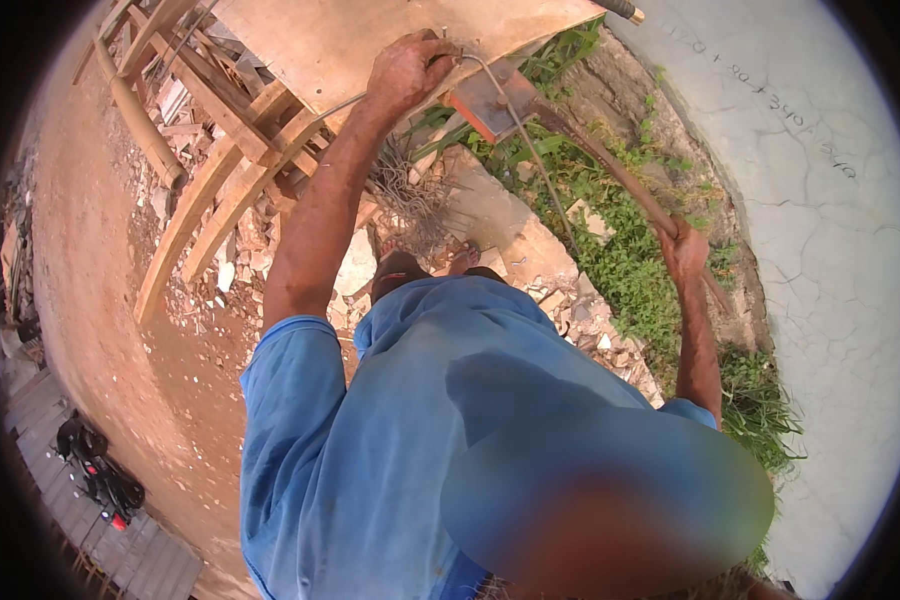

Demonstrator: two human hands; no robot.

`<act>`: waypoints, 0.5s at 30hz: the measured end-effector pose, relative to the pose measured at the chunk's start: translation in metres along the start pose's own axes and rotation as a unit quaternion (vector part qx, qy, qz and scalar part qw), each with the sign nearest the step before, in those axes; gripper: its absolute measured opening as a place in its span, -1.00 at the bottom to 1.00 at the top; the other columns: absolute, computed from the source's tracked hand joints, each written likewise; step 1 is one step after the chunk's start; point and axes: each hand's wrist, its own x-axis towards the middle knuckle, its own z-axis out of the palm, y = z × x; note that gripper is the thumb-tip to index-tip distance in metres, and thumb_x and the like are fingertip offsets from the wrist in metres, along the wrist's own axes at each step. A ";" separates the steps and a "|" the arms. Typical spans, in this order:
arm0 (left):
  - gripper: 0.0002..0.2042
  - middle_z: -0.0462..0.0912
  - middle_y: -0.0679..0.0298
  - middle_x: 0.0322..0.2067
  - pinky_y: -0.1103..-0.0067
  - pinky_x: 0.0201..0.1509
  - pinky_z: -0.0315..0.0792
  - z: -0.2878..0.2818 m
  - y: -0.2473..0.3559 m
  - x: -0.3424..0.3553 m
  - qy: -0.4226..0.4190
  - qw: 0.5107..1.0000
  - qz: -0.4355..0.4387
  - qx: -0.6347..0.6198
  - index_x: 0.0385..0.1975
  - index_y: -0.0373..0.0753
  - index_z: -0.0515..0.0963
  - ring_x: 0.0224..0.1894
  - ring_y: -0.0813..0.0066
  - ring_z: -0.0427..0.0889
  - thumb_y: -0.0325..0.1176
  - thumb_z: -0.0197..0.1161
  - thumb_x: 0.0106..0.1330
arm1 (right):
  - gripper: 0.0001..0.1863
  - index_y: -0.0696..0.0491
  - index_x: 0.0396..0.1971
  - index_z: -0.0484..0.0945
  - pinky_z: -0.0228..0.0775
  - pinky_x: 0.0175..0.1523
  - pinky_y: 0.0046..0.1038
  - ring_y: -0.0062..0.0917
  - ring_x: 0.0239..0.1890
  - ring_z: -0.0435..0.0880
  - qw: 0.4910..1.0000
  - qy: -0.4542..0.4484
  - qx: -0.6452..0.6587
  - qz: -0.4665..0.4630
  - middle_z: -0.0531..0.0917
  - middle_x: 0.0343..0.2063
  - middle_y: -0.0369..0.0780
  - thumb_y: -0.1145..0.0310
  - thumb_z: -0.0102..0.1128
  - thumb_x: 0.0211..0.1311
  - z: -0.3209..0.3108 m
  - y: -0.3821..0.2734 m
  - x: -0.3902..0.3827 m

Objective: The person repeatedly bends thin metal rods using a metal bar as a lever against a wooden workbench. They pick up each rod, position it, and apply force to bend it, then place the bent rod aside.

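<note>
My left hand (pixel 408 75) is closed round a thin steel rod (pixel 538 150) at the near edge of a wooden board (pixel 300 40). The rod shows left of my wrist. Just right of the hand it bends sharply and slants down toward me. My right hand (pixel 684 250) grips a long rusty bar (pixel 610 165), away to the right over the plants. The bar's far end reaches toward a block with a grey top and orange sides (pixel 492 103), beside the board's edge. Whether bar and rod touch is hard to make out.
Timber pieces (pixel 220 190) and a thick pole (pixel 145 130) lie at the left over rubble. Tangled wire (pixel 415 195) sits below the board. A cracked grey wall (pixel 820 250) rises at the right, with green plants (pixel 620 290) along it. A motorcycle (pixel 100 470) stands far left.
</note>
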 end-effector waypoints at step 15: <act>-0.77 0.60 0.18 -0.30 0.23 -0.04 0.47 0.002 -0.007 0.003 0.009 0.999 0.031 0.020 -0.20 -0.16 0.67 -0.14 0.11 0.60 -0.18 0.20 0.34 | -0.76 0.03 -0.25 0.64 0.47 -0.33 -0.14 -0.08 -0.41 0.67 0.978 0.060 -0.072 -0.185 0.66 -0.51 -0.04 0.24 0.33 0.11 -0.017 0.024 0.125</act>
